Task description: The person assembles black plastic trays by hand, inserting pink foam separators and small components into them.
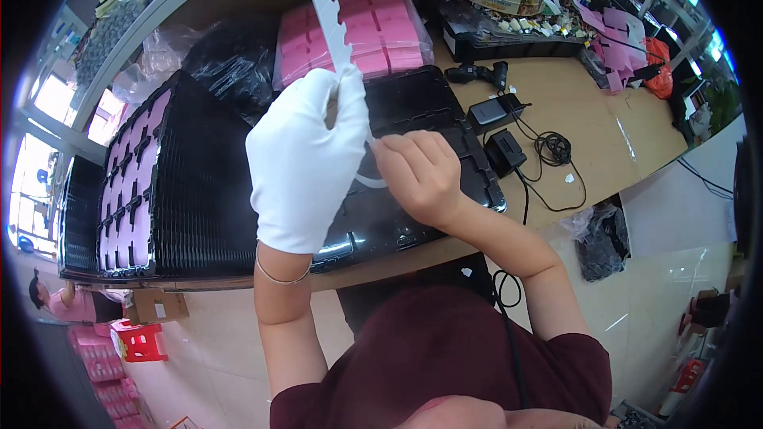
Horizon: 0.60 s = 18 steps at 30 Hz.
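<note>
My left hand (306,159), in a white glove, is closed on a long white strip (327,12) with a saw-toothed right edge. The strip rises from the pinch of thumb and finger toward the top of the view. My bare right hand (419,175) is closed just right of the glove, fingertips pinched at a thin whitish band. Below the fingers that band (369,182) curls in a small loop; its ends are hidden by the hands. Both hands are above a black plastic tray (397,226) lying on the table.
A tall stack of black trays (199,191) with pink inserts stands at left. Behind lie a black plastic bag (230,63) and wrapped pink blocks (350,32). At right are power adapters (497,111), a coiled cable (552,148) and a bin of small parts (517,40).
</note>
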Motion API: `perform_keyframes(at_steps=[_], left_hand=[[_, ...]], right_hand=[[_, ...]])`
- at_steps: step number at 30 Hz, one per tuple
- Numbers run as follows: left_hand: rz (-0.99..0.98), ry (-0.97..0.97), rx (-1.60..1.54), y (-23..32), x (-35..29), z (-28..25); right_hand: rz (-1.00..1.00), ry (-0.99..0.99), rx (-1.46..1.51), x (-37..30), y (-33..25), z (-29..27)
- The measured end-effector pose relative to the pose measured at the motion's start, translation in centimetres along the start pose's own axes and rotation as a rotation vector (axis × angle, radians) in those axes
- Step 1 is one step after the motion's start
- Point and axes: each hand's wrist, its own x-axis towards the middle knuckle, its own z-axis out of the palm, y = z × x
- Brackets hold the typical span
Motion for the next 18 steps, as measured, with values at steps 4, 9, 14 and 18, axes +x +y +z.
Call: perform_keyframes(at_steps=[4, 9, 14, 18], left_hand=[[-0.230, -0.087, -0.311, -2.2, -1.8, -0.9], [-0.449, -0.071, -0.699, -3.3, -3.5, -2.8], [-0.474, -0.016, -0.691, -3.8, -4.7, -4.2], [-0.452, 0.030, -0.564, -4.8, -5.4, -5.5]], right_hand=[[0.199, -0.078, 0.305, -1.2, -0.7, -1.3], [1.137, -0.293, 1.658, 0.7, -0.2, -2.0], [1.327, -0.364, 1.672, 2.0, -2.3, -1.8], [1.151, -0.325, 1.440, 2.3, -3.2, -0.9]])
